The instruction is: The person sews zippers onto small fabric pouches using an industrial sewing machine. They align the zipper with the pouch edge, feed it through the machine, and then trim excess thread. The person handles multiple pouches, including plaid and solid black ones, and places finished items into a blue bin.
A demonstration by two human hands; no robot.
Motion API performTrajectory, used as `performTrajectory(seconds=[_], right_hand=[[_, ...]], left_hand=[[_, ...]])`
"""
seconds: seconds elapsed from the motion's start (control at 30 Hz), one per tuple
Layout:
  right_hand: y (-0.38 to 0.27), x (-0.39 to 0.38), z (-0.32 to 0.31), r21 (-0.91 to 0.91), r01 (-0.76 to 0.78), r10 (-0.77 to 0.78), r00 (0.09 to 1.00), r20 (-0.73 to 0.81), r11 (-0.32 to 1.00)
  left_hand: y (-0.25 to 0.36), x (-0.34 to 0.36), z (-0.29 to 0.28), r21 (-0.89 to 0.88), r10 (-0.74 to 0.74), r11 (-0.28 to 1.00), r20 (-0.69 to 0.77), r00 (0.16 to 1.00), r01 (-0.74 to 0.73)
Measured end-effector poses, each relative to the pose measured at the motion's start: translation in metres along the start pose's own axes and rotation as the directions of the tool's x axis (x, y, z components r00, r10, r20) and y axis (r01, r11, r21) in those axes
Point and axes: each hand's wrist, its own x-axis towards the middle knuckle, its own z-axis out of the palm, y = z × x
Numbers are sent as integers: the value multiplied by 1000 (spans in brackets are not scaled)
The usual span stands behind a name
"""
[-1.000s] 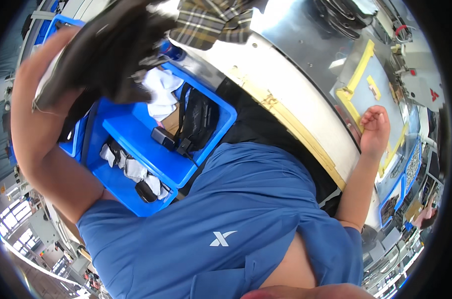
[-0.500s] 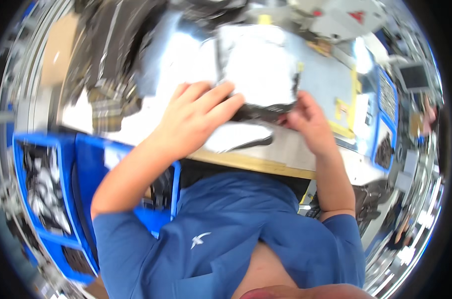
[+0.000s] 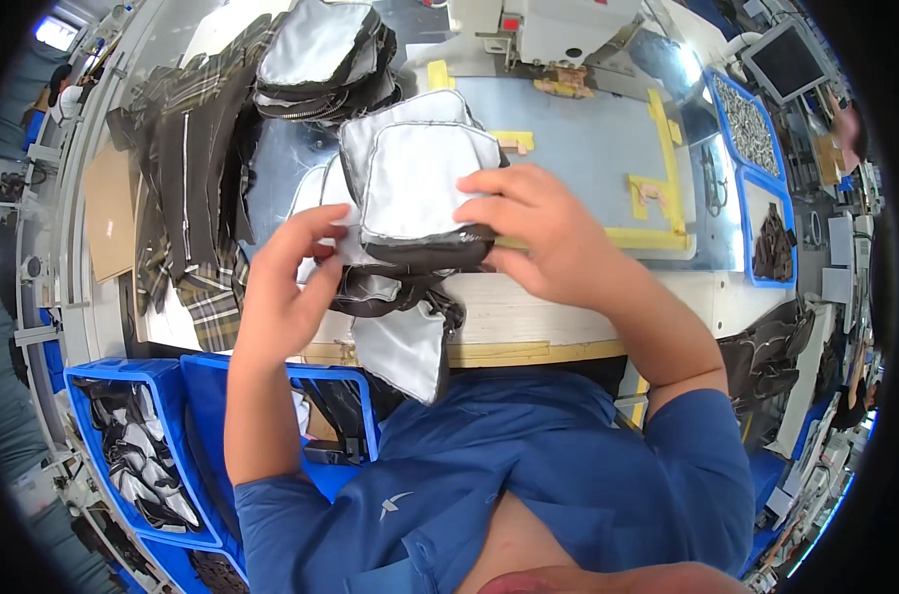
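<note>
A stack of sewn fabric pouches with silver-grey lining and black edges lies in front of me. My right hand (image 3: 534, 230) is closed on the right edge of the top pouch (image 3: 425, 183), fingers on its face and thumb low at its black side. By the stack's left edge is my left hand (image 3: 296, 272), its fingers bent and thumb apart; whether its fingertips touch the lower pouches is unclear. Another grey-lined piece (image 3: 405, 346) hangs over the table's front edge below the stack.
A second pile of pouches (image 3: 316, 49) lies beyond, beside dark and plaid fabric pieces (image 3: 182, 188). A sewing machine (image 3: 568, 35) stands at the back, with a yellow-taped plate (image 3: 578, 148) before it. Blue bins (image 3: 751, 129) sit right; another blue bin (image 3: 138, 455) stands lower left.
My right hand has moved up from the pouch's lower right corner to its right edge. My left hand has come off the pouch's lower left part and sits farther left. The view has shifted.
</note>
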Motion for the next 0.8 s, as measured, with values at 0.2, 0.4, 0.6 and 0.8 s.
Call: performTrajectory(seconds=[0.2, 0.4, 0.6, 0.8], right_hand=[[19, 11, -27, 178, -57, 39, 994, 105, 982], [26, 14, -38, 497, -320, 489, 833, -257, 807], [27, 21, -37, 97, 164, -70, 783, -618, 982], [31, 30, -21, -322, 105, -209, 928, -309, 941]], left_hand=[[-6, 50, 27, -66, -278, 960, -274, 921, 271], [12, 82, 26, -72, -328, 945, -208, 922, 320], [32, 75, 30, -668, -332, 726, -129, 934, 166], [51, 66, 38, -923, -206, 380, -12, 978, 69]])
